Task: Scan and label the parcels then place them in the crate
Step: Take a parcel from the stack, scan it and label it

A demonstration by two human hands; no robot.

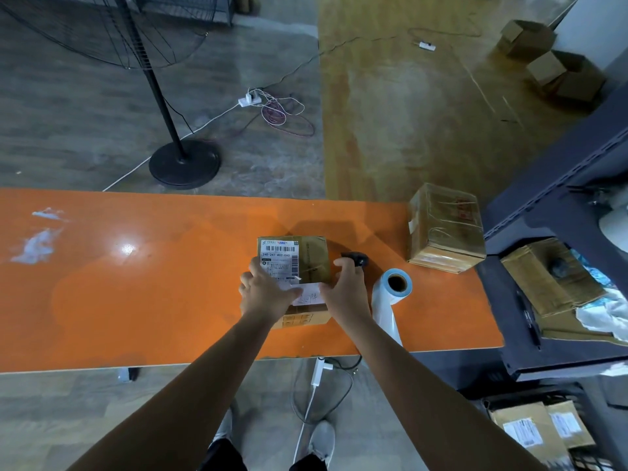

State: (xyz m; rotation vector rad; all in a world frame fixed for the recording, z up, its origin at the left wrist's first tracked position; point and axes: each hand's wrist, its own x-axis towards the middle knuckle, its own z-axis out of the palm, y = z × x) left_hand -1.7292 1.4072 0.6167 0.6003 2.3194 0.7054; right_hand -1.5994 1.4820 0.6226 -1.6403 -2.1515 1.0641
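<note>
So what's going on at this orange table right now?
A person is labelling a small cardboard parcel on the table. The left hand presses a white label onto its near edge; the right hand rests against its right side. A black scanner and a label roll lie just right of them. A bigger parcel waits further right, and the crate on the floor already holds labelled parcels.

Warehouse packing area, parcels (445,229), metal shelving (557,198)
</note>
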